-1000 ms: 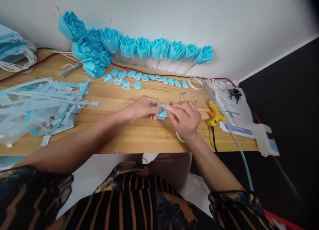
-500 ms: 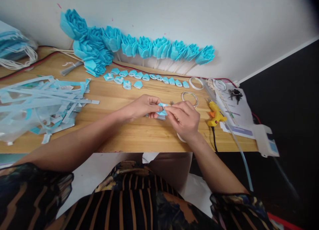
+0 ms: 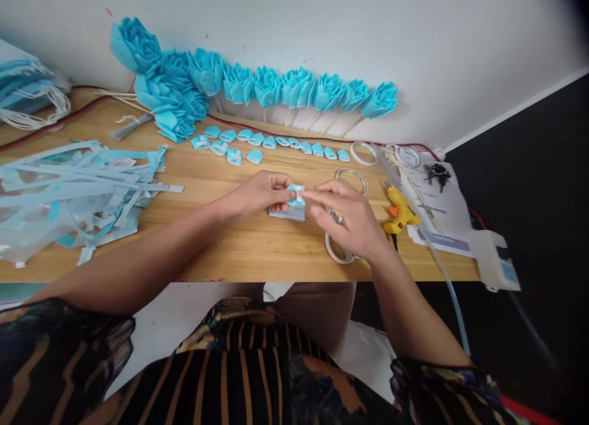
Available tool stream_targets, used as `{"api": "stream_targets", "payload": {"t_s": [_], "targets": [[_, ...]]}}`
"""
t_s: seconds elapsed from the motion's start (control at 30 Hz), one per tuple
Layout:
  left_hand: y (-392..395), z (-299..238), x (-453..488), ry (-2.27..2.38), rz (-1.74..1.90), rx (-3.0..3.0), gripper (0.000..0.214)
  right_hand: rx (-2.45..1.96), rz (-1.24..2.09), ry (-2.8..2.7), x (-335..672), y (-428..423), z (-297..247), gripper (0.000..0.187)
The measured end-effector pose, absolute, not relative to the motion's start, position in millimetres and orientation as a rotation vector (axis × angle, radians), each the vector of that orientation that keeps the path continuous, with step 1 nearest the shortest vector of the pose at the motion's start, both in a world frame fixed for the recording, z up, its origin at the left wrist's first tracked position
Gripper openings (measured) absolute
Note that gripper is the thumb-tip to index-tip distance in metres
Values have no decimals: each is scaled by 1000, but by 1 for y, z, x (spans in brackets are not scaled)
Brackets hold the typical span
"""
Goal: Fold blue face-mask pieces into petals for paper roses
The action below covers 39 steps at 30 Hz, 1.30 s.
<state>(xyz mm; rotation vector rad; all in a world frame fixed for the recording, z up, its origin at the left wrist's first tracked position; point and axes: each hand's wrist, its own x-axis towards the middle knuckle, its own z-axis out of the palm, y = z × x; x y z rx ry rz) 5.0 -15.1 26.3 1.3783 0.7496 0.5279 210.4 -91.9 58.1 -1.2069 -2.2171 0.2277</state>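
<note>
Between the thumb and fingers of my left hand is a small folded blue petal with a strip of white tape on it. The index fingertip of my right hand touches the tape; its thumb stands apart below. Beneath the petal lies a stack of pale blue-grey fabric pieces on the table. A pair of scissors lies partly under my right hand. Several folded petals sit in rows behind my hands.
Blue fabric flowers on sticks lean on the wall. Cut strips and clear plastic heap at the left. Tape rolls, a yellow glue gun, keys and papers lie at the right. The table's front edge is near my body.
My right hand has drawn slightly right, its thumb and index finger parting, so the white tape on the petal shows. The petal has shifted a little left in my left hand.
</note>
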Motion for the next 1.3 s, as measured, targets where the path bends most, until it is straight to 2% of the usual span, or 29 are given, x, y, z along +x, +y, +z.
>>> {"api": "stream_targets", "payload": {"t_s": [0.17,0.33,0.5,0.73,0.9,1.3], "targets": [[-14,24,4,722,523,1498,16,-1312,495,-1933,213,-84,62,32],[-18,29,4,724,500,1558,19,-1292,841,-1918,210,-72,57,44],[-18,31,4,740,496,1574,16,-1289,989,-1941,208,-65,55,51],[-17,30,3,734,501,1551,23,-1236,1070,-1940,208,-58,46,49],[-16,30,2,716,509,1555,24,-1224,1100,-1737,199,-65,33,38],[-18,33,3,700,569,1544,23,-1237,962,-1414,184,-74,19,35]]}}
